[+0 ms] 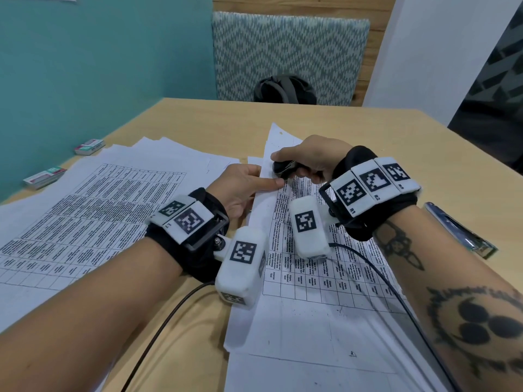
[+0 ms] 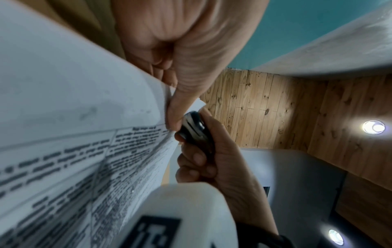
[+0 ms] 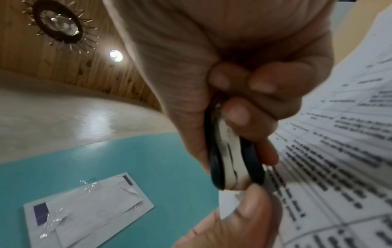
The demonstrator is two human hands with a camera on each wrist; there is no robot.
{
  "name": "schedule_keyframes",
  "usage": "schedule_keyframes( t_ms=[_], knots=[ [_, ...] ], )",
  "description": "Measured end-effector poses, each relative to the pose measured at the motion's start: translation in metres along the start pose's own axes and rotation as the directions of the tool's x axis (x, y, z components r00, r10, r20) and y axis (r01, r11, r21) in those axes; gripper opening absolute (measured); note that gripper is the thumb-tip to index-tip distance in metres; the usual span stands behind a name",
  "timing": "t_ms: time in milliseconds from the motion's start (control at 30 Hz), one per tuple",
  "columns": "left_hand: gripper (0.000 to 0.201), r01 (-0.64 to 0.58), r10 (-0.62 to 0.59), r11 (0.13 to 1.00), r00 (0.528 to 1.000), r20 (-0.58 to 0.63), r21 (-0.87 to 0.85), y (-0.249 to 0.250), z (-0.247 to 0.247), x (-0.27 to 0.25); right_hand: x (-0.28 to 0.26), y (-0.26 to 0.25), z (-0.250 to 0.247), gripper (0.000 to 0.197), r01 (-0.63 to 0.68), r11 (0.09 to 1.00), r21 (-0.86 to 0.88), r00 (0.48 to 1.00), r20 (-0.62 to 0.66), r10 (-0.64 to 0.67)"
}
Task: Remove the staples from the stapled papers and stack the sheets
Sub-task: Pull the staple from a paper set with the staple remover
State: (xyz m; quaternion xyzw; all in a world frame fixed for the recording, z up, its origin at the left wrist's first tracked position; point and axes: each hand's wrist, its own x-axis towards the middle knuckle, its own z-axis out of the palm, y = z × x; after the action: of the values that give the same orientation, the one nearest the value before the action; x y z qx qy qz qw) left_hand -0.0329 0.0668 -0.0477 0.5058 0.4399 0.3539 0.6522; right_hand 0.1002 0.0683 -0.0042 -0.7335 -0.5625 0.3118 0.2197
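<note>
At the far corner of the printed white stapled papers [image 1: 325, 321], the right hand [image 1: 308, 159] grips a black claw staple remover [image 1: 281, 167]; the left hand [image 1: 240, 190] pinches that corner alongside.

Wooden table [image 1: 353, 125] set against teal wall [image 1: 99, 66]. Two small boxes at L edge by wall: far box [image 1: 90, 146], near box [image 1: 44, 178], apart. Silver stapler [image 1: 460, 229] laid at R edge. Dark bag [image 1: 284, 89] seen on zigzag-pattern chair [image 1: 288, 46] beyond table. Sheet [image 3: 89, 208] taped to wall.
</note>
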Motion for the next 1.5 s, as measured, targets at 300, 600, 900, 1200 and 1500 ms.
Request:
schedule_keyframes(
  t_ms=[300,600,900,1200,1500],
  knots=[
    [0.013,-0.165,0.17,0.983,0.984,-0.057,0.083,-0.001,0.003,0.003,-0.018,-0.009,-0.004,0.049,0.181,0.965,-0.19,0.973,-0.105,-0.203],
    [0.008,-0.181,0.194,0.973,0.978,-0.082,0.145,-0.002,0.005,0.009,-0.017,-0.007,-0.008,0.05,0.217,0.975,-0.041,0.968,-0.124,-0.22],
    [0.015,-0.181,0.183,0.978,0.983,-0.011,0.105,-0.001,0.002,0.008,-0.008,0.003,-0.017,0.039,0.087,0.926,0.367,0.996,-0.008,-0.091],
    [0.029,-0.153,0.143,0.979,0.987,0.076,0.135,-0.001,0.0,0.003,-0.012,0.015,-0.029,0.014,-0.192,0.476,0.858,0.966,0.251,-0.064],
    [0.028,-0.043,0.042,0.999,0.995,0.094,0.006,-0.001,-0.008,0.005,-0.01,0.01,-0.031,0.027,-0.107,0.786,0.609,0.985,0.172,0.001]
  ],
)
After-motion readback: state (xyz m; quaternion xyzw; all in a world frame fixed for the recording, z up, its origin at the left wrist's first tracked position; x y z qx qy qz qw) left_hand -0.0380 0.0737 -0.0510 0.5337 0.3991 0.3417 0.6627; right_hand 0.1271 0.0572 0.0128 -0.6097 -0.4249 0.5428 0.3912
